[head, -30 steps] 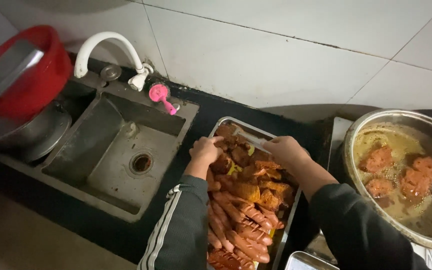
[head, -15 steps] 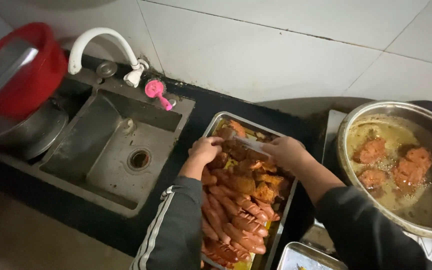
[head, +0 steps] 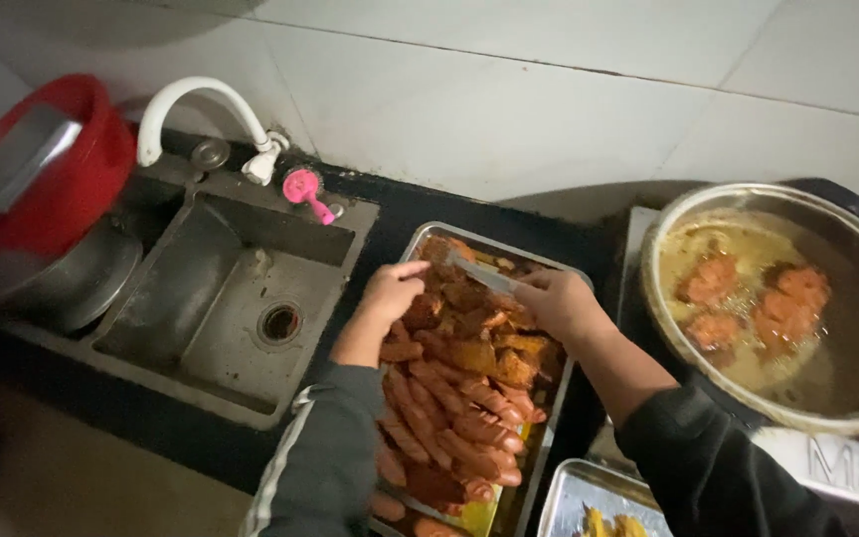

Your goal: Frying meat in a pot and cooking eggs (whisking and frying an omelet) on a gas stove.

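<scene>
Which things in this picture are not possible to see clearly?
Head view:
- Near end of the food tray: hidden by the sleeves, cut by the bottom edge.
- Second tray: cut by the bottom edge.
- Right hand: a thin metal tool, blurred, kind unclear.
- Left hand: grip hidden.

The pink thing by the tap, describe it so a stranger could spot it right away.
Start at the steel sink on the left and look along its back edge, just right of the curved white faucet. There sits the small pink knob with a short handle, the only pink thing on the dark counter.
</scene>
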